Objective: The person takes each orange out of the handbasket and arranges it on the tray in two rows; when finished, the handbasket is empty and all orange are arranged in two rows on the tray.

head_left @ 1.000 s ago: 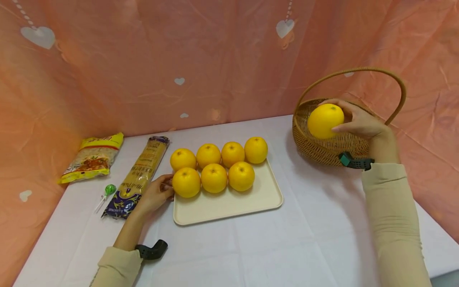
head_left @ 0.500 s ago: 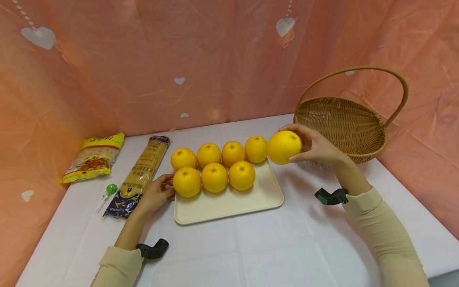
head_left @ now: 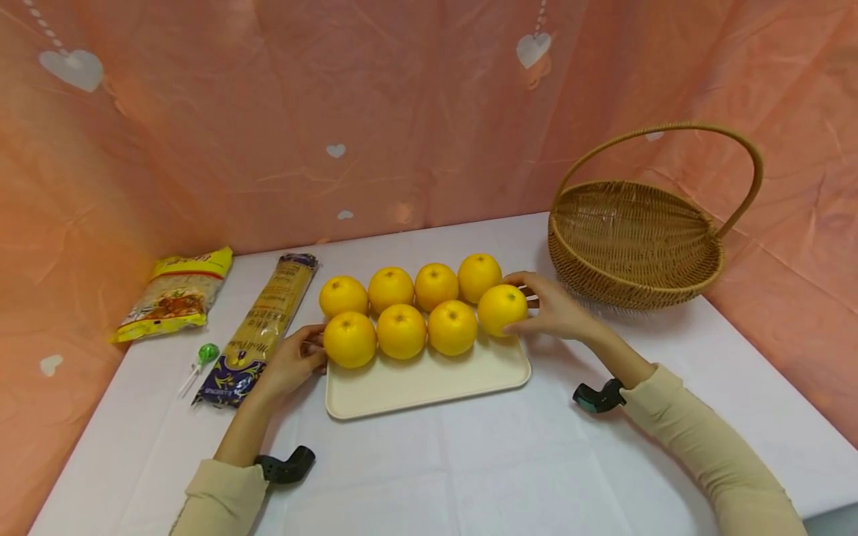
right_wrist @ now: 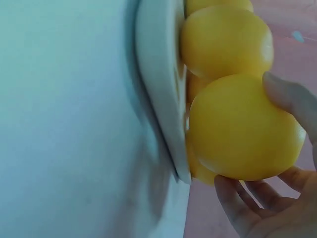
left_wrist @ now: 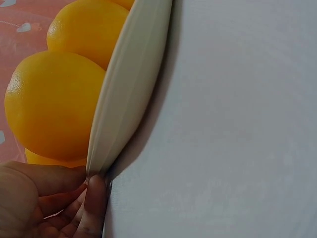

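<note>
A cream tray (head_left: 429, 387) carries several oranges (head_left: 401, 332) in two rows. My right hand (head_left: 555, 307) grips another orange (head_left: 502, 310) at the right end of the front row, thumb on the near side and fingers on the far side. In the right wrist view this held orange (right_wrist: 245, 129) is close beside its neighbour (right_wrist: 228, 42); whether it rests on the tray is hard to tell. At the tray's left end my left hand (head_left: 293, 362) pinches the rim, and the left wrist view shows thumb and finger meeting at the tray's corner (left_wrist: 116, 99).
A wicker basket (head_left: 637, 238) with a tall handle stands at the back right, no fruit visible inside. Left of the tray lie a spaghetti packet (head_left: 268, 327), a green lollipop (head_left: 208, 353) and a yellow food bag (head_left: 177, 292). A pink curtain (head_left: 429, 119) hangs behind the table.
My right hand has carried the orange from over the basket leftward and down to the tray's right end, beside the front row. The left hand has stayed at the tray's rim.
</note>
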Tool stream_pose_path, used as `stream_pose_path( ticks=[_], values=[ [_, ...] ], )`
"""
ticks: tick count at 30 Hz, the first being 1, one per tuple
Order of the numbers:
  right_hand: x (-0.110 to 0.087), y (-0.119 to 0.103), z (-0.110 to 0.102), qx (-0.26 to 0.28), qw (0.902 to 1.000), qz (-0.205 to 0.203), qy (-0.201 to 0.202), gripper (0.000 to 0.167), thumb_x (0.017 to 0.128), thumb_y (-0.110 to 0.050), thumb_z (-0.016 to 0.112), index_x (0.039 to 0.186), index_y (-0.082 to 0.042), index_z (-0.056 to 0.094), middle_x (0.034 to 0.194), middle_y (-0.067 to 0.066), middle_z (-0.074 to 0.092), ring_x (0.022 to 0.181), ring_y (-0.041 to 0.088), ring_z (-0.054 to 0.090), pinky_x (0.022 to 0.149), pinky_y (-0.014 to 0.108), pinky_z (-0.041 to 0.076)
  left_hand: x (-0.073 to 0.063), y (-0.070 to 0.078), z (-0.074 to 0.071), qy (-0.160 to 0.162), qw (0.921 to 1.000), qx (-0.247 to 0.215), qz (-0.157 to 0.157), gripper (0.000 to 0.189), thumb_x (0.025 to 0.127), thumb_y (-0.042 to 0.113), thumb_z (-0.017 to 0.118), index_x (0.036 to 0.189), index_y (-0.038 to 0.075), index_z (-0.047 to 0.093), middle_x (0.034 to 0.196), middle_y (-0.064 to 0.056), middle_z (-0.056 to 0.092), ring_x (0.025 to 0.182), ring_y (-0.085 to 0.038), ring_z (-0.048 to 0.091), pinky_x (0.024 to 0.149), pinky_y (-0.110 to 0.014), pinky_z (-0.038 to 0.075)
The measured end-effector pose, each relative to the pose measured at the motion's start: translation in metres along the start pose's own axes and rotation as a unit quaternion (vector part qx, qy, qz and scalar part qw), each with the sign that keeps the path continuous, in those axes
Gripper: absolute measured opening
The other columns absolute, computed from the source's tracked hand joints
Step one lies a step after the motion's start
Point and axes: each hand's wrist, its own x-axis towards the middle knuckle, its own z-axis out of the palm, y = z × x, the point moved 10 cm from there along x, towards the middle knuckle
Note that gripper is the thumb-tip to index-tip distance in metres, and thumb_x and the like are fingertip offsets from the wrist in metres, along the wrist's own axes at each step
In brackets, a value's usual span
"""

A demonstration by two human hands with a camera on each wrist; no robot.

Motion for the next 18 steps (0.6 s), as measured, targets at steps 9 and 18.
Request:
stream_pose_path(
  ticks=[9, 18],
  values=[
    [0.0, 0.004, 0.009, -0.024, 0.9996, 0.014, 0.0, 0.076, 0.066, -0.023, 0.084, 0.129, -0.002, 0.047, 0.127, 0.017, 0.051, 0.108, 0.032, 0.053, 0.088, 0.045, 0.049, -0.001, 0.001, 0.002, -0.005, 0.9999, -0.007, 0.007, 0.046, 0.091, -0.001, 0.049, 0.135, -0.009, 0.036, 0.113, -0.025, 0.05, 0.09, -0.024, 0.054, 0.071, -0.026, 0.053],
    [-0.001, 0.005, 0.015, -0.037, 0.999, 0.021, -0.018, 0.081, 0.07, -0.029, 0.082, 0.137, -0.004, 0.041, 0.129, 0.018, 0.048, 0.108, 0.031, 0.051, 0.085, 0.042, 0.051, 0.0, 0.001, 0.0, -0.007, 0.9999, -0.007, 0.007, 0.046, 0.092, -0.001, 0.048, 0.135, -0.01, 0.035, 0.114, -0.027, 0.05, 0.088, -0.023, 0.055, 0.071, -0.027, 0.053]
  ],
)
